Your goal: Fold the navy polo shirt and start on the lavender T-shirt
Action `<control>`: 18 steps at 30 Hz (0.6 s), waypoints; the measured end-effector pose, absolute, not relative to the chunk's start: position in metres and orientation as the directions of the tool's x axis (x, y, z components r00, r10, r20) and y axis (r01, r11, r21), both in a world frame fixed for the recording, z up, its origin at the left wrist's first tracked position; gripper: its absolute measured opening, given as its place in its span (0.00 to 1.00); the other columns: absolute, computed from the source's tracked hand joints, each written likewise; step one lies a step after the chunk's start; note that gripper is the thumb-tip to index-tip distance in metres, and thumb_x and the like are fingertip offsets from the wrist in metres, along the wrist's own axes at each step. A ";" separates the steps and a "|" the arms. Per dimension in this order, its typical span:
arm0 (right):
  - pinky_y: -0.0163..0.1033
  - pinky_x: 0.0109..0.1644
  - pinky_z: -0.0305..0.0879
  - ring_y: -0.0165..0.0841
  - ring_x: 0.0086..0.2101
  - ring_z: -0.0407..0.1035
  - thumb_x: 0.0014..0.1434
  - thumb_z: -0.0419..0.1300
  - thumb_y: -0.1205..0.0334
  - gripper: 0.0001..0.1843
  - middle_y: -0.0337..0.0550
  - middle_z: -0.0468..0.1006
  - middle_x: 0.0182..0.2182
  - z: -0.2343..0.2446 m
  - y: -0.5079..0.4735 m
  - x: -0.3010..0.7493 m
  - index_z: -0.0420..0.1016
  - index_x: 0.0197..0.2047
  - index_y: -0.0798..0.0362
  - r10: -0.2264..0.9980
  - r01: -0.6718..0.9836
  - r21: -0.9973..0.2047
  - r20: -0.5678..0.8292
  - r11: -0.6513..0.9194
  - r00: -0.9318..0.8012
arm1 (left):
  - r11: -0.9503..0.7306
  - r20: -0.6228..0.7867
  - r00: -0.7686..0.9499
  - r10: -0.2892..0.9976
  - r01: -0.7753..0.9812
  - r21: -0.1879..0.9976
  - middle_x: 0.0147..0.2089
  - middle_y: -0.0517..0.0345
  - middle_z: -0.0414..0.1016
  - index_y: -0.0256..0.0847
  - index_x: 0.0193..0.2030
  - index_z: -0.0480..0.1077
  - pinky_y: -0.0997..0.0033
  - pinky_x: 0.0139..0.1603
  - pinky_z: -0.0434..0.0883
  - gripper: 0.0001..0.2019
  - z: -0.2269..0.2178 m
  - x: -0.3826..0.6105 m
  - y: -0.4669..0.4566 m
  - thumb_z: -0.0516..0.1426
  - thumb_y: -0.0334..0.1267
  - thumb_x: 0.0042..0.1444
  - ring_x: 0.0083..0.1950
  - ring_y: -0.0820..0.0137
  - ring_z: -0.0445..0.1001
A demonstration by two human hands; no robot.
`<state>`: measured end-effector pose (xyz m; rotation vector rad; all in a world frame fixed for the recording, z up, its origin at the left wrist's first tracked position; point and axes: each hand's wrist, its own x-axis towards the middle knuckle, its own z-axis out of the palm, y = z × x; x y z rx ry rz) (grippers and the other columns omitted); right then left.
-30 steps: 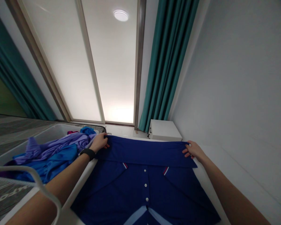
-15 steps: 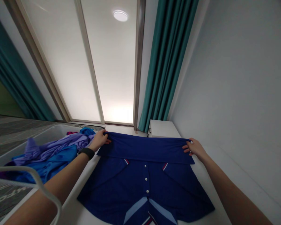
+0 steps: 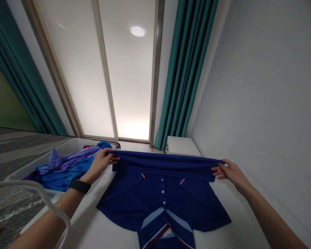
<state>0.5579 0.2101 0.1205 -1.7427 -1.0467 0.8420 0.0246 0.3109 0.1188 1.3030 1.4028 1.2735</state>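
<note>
A navy polo shirt lies spread on a white surface, its striped collar toward me and its white buttons facing up. The far end of the shirt is folded over into a band. My left hand, with a dark wristband, pinches the band's left corner. At the opposite corner, my right hand grips the fabric between thumb and fingers. The cloth is stretched taut between both hands.
On the left stands a pale bin with purple and blue clothes. A white curved tube crosses the lower left. Beyond are a white cabinet, teal curtains and frosted sliding doors. A wall borders the right.
Both hands have moved outward, pulling the folded band wider and tighter. The shirt's body now appears a little smaller, with more of its collar in view. The camera view has shifted slightly.
</note>
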 end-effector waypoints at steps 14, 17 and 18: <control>0.42 0.33 0.65 0.39 0.25 0.72 0.46 0.53 0.44 0.19 0.43 0.79 0.22 0.041 0.109 0.565 0.70 0.34 0.49 0.948 0.497 -0.852 0.001 -0.166 0.318 | -0.163 0.147 0.071 0.987 0.443 0.882 0.37 0.54 0.79 0.41 0.33 0.73 0.65 0.41 0.77 0.14 0.063 -0.025 0.197 0.61 0.50 0.47 0.41 0.59 0.78; 0.41 0.32 0.63 0.38 0.23 0.70 0.51 0.44 0.43 0.23 0.37 0.72 0.16 0.032 0.106 0.569 0.71 0.32 0.49 0.940 0.557 -0.813 0.035 -0.171 0.339 | -0.245 0.210 0.126 0.970 0.509 0.825 0.41 0.54 0.79 0.42 0.34 0.73 0.65 0.46 0.74 0.12 0.057 -0.030 0.195 0.56 0.48 0.51 0.45 0.59 0.77; 0.41 0.32 0.63 0.37 0.23 0.69 0.53 0.43 0.42 0.24 0.37 0.71 0.16 0.031 0.107 0.568 0.71 0.32 0.49 0.937 0.568 -0.801 0.028 -0.186 0.348 | -0.263 0.226 0.135 0.965 0.534 0.804 0.41 0.54 0.79 0.43 0.34 0.73 0.65 0.47 0.74 0.13 0.055 -0.030 0.195 0.55 0.48 0.52 0.45 0.59 0.76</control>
